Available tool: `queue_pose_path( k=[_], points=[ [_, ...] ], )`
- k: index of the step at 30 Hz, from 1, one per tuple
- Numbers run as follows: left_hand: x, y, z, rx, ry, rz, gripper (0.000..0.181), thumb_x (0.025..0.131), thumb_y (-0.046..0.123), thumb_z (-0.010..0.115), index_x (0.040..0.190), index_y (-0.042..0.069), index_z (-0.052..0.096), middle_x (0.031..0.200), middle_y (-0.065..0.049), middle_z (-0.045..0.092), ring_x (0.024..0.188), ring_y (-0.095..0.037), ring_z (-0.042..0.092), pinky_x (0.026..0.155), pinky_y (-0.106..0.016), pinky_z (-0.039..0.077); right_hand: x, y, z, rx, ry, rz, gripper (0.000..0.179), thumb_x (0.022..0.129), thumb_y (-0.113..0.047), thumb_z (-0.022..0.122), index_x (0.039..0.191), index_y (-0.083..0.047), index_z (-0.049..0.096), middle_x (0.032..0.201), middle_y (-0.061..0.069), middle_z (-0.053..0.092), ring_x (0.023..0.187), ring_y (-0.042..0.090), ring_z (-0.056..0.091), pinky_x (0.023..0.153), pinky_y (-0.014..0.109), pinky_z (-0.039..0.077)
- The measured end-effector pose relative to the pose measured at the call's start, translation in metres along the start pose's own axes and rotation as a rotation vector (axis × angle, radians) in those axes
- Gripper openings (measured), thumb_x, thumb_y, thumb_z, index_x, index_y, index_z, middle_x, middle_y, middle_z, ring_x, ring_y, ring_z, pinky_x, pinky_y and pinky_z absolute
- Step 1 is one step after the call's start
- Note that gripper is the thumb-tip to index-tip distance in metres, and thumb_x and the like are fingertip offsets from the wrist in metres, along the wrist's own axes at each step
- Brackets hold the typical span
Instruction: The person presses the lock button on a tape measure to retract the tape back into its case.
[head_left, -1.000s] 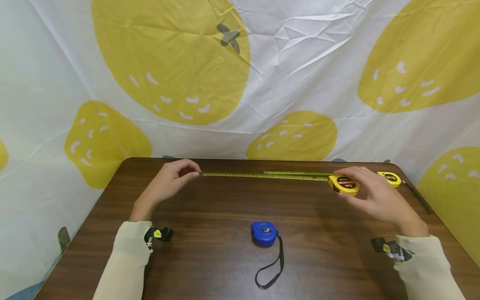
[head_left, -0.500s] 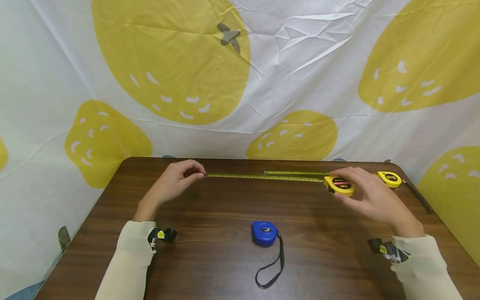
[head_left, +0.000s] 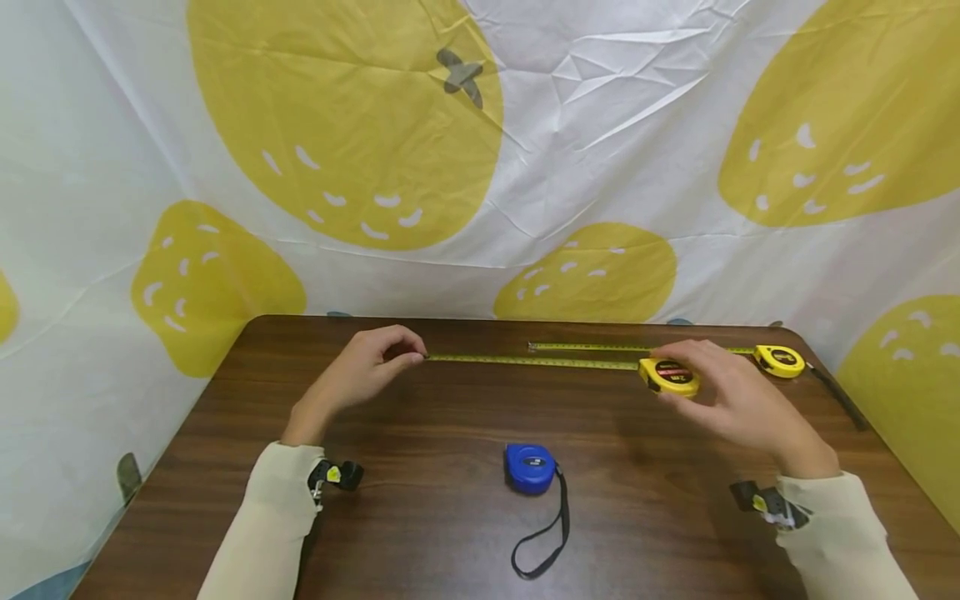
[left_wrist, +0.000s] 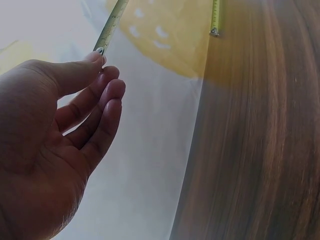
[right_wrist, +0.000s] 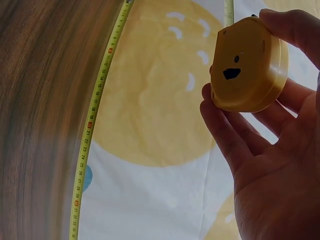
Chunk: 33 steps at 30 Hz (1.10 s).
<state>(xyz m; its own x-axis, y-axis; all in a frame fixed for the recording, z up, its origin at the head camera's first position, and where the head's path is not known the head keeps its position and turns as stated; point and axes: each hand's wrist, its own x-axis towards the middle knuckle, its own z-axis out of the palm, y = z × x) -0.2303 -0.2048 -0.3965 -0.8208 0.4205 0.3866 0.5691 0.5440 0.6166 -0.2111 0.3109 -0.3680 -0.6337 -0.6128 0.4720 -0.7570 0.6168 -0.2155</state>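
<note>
My right hand (head_left: 731, 398) grips a yellow tape measure (head_left: 670, 377), thumb on one side of the case and fingers on the other. Its drawn-out blade (head_left: 532, 361) runs left to my left hand (head_left: 367, 371), which pinches the metal hook end between thumb and fingertips. In the left wrist view, the thumb (left_wrist: 80, 70) presses against the blade's tip. The right wrist view shows the underside of the yellow case (right_wrist: 247, 65), held up off the table. The blade stretches nearly straight between both hands, in front of a second yellow tape measure (head_left: 780, 361).
The second tape's blade (head_left: 585, 346) lies extended along the table's back edge, its dark strap (head_left: 836, 396) trailing right. A blue tape measure (head_left: 530, 467) with a black wrist loop (head_left: 542, 557) rests mid-table. A white cloth with yellow fruit shapes (head_left: 585, 271) hangs behind the brown table (head_left: 420, 517).
Both hands have moved toward each other, the left to the right and the right to the left. The blade between them is shorter, and both hands have come slightly nearer the front.
</note>
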Motion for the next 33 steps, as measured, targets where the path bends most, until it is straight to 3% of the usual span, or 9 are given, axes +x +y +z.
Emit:
queue_pose_path(
  k=[10,17,33],
  points=[
    [0.003,0.007,0.008,-0.014,-0.027,0.001,0.006,0.105,0.005,0.075,0.11,0.007,0.076,0.106,-0.001,0.075,0.096,-0.019,0.068,0.09,-0.043,0.058,0.004,-0.008,0.006,0.002,0.002,-0.023,0.063,0.084,-0.01,0.094,0.142,-0.012,0.069,0.13,-0.002,0.073,0.103,0.008,0.063,0.087,0.025,0.048],
    [0.003,0.011,0.012,-0.025,-0.033,0.001,0.004,0.105,0.006,0.075,0.109,0.008,0.076,0.106,0.0,0.075,0.098,-0.019,0.068,0.092,-0.044,0.058,0.008,-0.013,0.009,0.018,-0.005,-0.042,0.059,0.086,-0.012,0.093,0.14,-0.013,0.069,0.129,-0.002,0.073,0.111,0.016,0.067,0.096,0.025,0.048],
    [0.007,0.014,0.016,-0.033,-0.042,0.029,0.005,0.105,0.009,0.076,0.109,0.007,0.076,0.105,0.0,0.075,0.097,-0.018,0.068,0.092,-0.046,0.058,0.014,-0.021,0.014,0.027,-0.003,-0.069,0.059,0.088,-0.014,0.092,0.142,-0.013,0.068,0.131,0.001,0.073,0.114,0.02,0.068,0.096,0.033,0.05]
  ],
)
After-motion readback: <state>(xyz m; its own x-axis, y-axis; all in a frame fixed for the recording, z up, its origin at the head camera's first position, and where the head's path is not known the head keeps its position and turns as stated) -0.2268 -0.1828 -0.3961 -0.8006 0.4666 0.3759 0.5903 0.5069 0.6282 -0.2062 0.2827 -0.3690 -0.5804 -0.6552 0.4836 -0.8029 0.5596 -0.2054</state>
